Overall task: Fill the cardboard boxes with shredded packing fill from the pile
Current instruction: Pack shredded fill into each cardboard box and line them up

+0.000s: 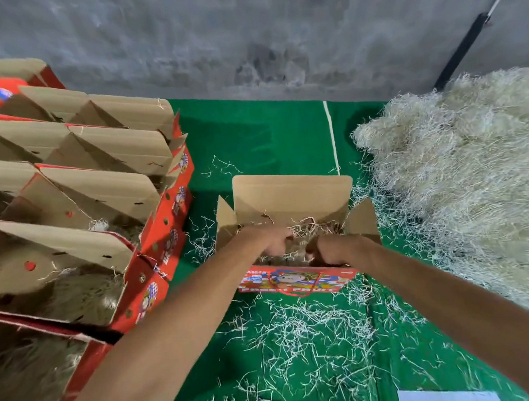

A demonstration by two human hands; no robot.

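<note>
Both forearms reach into the box point(291, 198) — left hand point(274, 242) and right hand point(329, 252) knuckles-up on the fill point(306, 228); fingers buried, grip unclear.

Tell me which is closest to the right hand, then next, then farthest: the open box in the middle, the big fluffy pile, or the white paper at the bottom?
From the right hand:
1. Open box, the hand is inside it.
2. Big pile, off to its right.
3. White paper, at the bottom edge of the green mat.
</note>
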